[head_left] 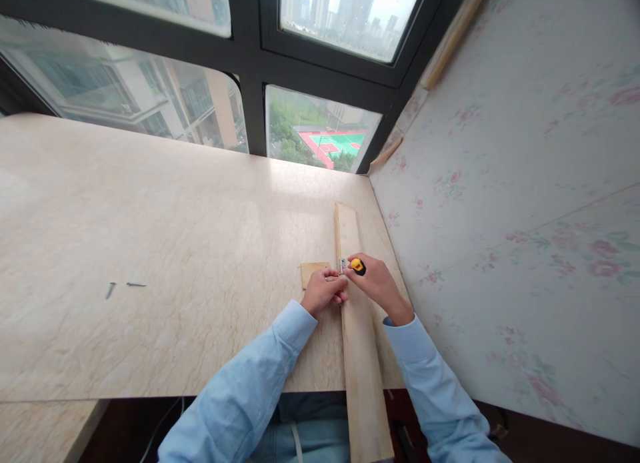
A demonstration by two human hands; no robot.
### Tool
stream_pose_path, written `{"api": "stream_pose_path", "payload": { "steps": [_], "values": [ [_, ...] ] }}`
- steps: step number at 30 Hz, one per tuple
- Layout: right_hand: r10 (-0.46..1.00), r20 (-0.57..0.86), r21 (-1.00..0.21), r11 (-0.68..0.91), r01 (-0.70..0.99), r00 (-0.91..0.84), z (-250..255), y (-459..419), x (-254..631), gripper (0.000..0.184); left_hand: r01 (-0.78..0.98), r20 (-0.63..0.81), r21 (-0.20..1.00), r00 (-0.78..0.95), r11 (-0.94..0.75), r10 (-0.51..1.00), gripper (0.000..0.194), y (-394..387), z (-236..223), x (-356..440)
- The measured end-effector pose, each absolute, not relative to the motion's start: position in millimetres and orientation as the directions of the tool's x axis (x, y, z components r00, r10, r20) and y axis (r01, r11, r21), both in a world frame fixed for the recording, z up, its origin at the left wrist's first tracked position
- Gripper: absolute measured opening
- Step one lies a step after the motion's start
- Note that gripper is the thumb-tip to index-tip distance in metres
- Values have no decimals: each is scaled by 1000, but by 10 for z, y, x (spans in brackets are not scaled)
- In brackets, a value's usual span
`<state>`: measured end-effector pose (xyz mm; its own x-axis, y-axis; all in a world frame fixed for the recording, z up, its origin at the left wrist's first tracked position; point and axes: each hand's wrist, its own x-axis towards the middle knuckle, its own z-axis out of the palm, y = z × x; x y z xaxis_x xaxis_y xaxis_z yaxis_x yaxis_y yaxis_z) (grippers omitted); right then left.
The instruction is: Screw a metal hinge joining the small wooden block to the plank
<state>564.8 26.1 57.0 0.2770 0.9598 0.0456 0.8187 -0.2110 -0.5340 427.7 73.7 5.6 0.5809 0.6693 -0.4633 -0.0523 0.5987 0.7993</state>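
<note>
A long, pale wooden board (361,356) lies on the stone-look counter, its near end reaching past the front edge. At the board's left edge sits a small silvery metal piece (343,263), perhaps a hinge or bracket. My right hand (381,288) is closed around a screwdriver with a yellow and black handle (357,266), beside that metal piece. My left hand (321,292) is at the board's left side with its fingers pinched together just below the metal piece. What they pinch is too small to make out. Next to it is a small square wood piece (310,273), partly covered by the hand.
Two loose screws (111,289) lie on the left part of the counter (200,249). A flower-patterned wall (500,216) rises close on the right. Dark-framed windows (253,69) stand behind the counter. My legs (310,426) are under its front edge.
</note>
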Motion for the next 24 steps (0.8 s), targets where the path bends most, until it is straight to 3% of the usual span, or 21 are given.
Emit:
{"api": "stream_pose_path", "payload": {
  "steps": [4,15,24],
  "values": [
    [945,29,-480,-272,834,325,576,256,5634,15,-58,-463,796,583,603,667,24,736,45,4281],
    [976,69,-501,-146,853,208,556,242,5648,28,-61,-461,794,588,605,664,28,737,60,4275],
    [981,103,-551,-83,830,167,558,251,5697,27,-52,-463,798,583,600,668,20,730,77,4274]
  ]
}}
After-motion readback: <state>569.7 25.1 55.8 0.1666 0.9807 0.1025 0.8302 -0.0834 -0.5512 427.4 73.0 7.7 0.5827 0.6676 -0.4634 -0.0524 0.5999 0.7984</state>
